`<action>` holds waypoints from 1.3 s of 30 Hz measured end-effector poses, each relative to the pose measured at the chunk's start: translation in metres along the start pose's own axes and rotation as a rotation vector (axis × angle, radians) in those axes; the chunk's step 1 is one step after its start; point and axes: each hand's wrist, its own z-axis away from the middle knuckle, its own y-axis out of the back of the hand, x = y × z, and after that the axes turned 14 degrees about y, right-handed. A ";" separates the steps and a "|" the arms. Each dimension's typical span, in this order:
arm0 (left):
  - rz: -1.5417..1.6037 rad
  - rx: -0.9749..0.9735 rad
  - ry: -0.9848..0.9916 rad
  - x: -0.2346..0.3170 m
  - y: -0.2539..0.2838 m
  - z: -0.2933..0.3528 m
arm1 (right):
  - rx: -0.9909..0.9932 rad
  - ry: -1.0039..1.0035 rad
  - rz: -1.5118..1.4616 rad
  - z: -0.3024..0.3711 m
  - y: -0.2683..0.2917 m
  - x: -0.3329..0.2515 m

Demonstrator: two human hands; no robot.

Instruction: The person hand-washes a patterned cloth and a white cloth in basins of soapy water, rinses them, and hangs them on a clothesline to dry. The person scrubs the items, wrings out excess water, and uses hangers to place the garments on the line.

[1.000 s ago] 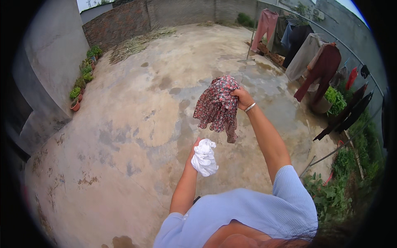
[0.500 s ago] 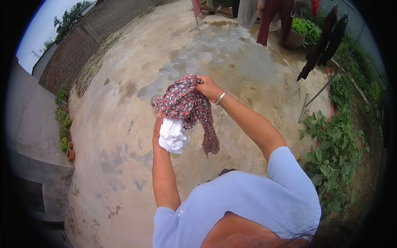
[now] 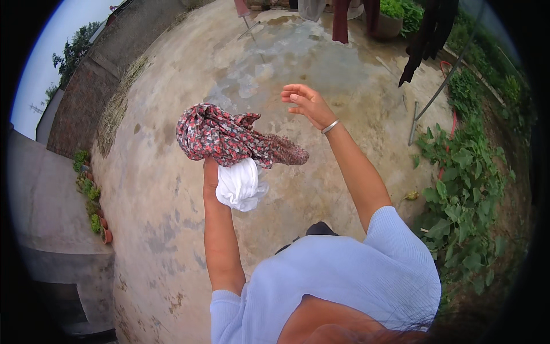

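A floral garment (image 3: 226, 136) in dark, red and white hangs bunched over my left hand (image 3: 211, 172), its loose end swung out to the right. Just below it a white cloth (image 3: 239, 186) is bundled against the same hand and wrist. The left hand supports both cloths, though its fingers are hidden under the fabric. My right hand (image 3: 307, 104), with a silver bangle at the wrist, is raised to the right of the garment. Its fingers are apart and slightly curled, with nothing in them.
Wet patches mark the concrete yard (image 3: 166, 189). Dark red trousers (image 3: 342, 20) and black garments (image 3: 427, 43) hang at the far right, near a metal pole (image 3: 450, 77). Leafy plants (image 3: 458, 195) line the right side; potted plants (image 3: 94, 209) stand along the left wall.
My right hand has let go of the floral garment and moved away to the right, opening. The garment has shifted left over my left hand, and its loose end has swung out rightward.
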 end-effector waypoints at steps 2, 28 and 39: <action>-0.016 0.032 -0.075 0.018 -0.005 0.008 | 0.311 -0.203 -0.083 0.043 0.070 0.056; 0.167 0.333 -0.322 0.020 0.253 0.204 | -0.049 -0.156 -0.410 0.022 -0.093 0.094; 0.290 0.318 0.232 -0.063 0.263 0.130 | -0.245 0.243 0.019 -0.064 -0.154 -0.014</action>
